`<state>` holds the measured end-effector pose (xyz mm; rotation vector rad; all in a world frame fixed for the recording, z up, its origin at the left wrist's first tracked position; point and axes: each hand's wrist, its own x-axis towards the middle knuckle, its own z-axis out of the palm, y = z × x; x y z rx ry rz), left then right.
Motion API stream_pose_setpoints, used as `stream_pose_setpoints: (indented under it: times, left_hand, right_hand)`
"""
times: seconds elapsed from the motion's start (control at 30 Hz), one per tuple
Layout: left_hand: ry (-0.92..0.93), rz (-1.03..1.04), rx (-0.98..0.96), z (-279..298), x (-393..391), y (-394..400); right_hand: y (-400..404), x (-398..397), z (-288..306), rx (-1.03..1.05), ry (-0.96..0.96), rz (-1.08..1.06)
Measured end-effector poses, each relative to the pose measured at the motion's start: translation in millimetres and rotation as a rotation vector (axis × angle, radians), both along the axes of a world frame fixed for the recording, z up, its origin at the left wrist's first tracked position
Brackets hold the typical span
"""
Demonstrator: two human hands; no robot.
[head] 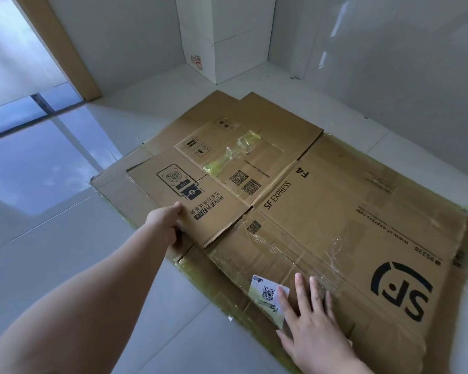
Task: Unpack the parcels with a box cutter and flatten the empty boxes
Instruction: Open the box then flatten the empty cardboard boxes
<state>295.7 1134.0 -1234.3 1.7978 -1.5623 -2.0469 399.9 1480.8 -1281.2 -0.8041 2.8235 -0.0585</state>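
A stack of flattened cardboard boxes is spread on the tiled floor, filling the frame from centre out to approx 4 o'clock. The biggest sheet, the SF Express box, lies flat w/ its logo at approx 4 o'clock. A smaller flattened box is laid on top of it, toward 10–11 o'clock, w/ a scrap of yellowish tape stuck across it.

The left hand, at approx 9 o'clock of the stack, is curled round the near edge of the smaller box, thumb on top, fingers tucked under; that corner looks lifted slightly. The right hand, at approx 5 o'clock, is laid flat w/ fingers straight and spread, pressed on the big sheet beside a white label; nothing is held by it.

No box cutter can be seen. A tall white carton is stood in the room corner at 12 o'clock, poss. a parcel not yet opened – cannot be told.

Step in hand is judged to be squaring or flattening the top piece. For that to go well, the lower sheet should be kept pinned by the flat palm so it isn't dragged, the lifted flap should be pressed down along its crease rather than mid-panel, and edges lined up w/ the sheet below. Loose tape could snag or spring folds back, so it's better smoothed or peeled first
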Motion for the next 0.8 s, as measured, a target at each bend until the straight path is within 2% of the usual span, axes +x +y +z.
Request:
stream_pose_setpoints:
  times: [0.07, 0.27, 0.33, 0.43, 0.5, 0.67, 0.8]
  left_hand:
    - [-0.009, -0.003, 0.008, -2.2, 6.8, 2.7]
    - [0.154, 0.118, 0.101, -4.2, 37.6, -11.7]
    - [0.065, -0.017, -0.013, -6.8, 43.8, -18.5]
    - [-0.319, -0.529, -0.485, 9.3, 48.0, -21.2]
    - [-0.444, -0.710, -0.677, 11.4, 49.8, -20.2]
    - [-0.370, -0.724, -0.632, -14.3, 62.2, -19.6]
    - [-0.447, -0.753, -0.707, -17.4, 64.5, -15.1]
  right_hand:
    - [0.7, 0.6, 2.7, 0.015, -0.010, 0.053]
    - [-11.9, 16.2, 8.6, 0.016, -0.049, 0.145]
    - [-16.5, 18.4, 7.7, 0.008, -0.061, 0.131]
    - [-20.1, 18.3, 10.7, 0.050, -0.130, 0.152]
    - [-20.7, 12.9, 17.5, 0.141, -0.130, 0.203]
    - [-16.3, 13.6, 12.2, 0.134, -0.242, 0.087]
    - [-15.7, 11.5, 13.5, 0.171, -0.226, 0.152]
